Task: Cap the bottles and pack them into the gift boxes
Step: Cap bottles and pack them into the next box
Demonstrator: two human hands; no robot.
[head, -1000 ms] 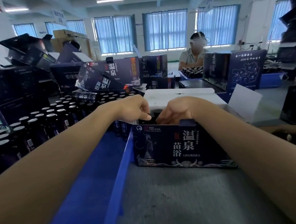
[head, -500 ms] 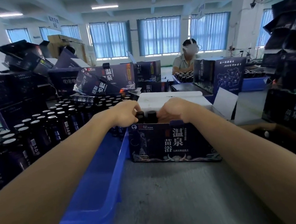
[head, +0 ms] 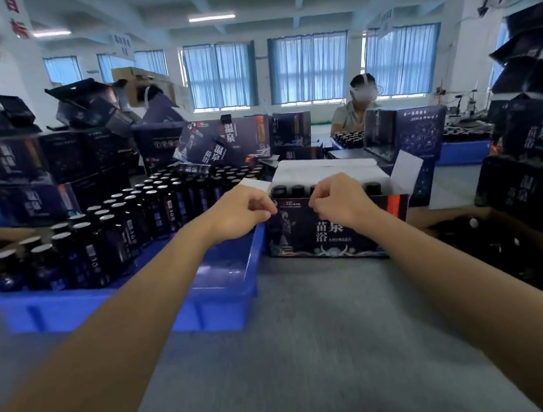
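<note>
While both hands sit at the near top edge of the gift box point(head: 335, 232), the box stands open on the grey table point(head: 317, 355), just beside the blue tray point(head: 214, 303). The left hand point(head: 240, 215) is at the box's left corner. The right hand point(head: 342, 201) is near the middle of the edge. The fingers of both hands are curled in. I cannot tell if they pinch the edge or hold nothing, because it is too blurry there.

Inside the box, dark bottles point(head: 297, 190) with black caps stand upright in a row. The hands hide some of them. Many other bottles point(head: 120, 225) stand in the blue tray on the left. A white flap point(head: 405, 167) sticks up at the far right of the box.

I think the box is nearly full and closing it comes next. Things could go wrong here. If a bottle stands too high or leans, the lid could catch on its cap and bend. If a cap is loose, a push down could knock it off. If the hands pull the thin edge too hard, the card could tear, or the box could tip toward the person. The box is so near the tray that a slide to the left would bump it and shake the bottles there.
</note>
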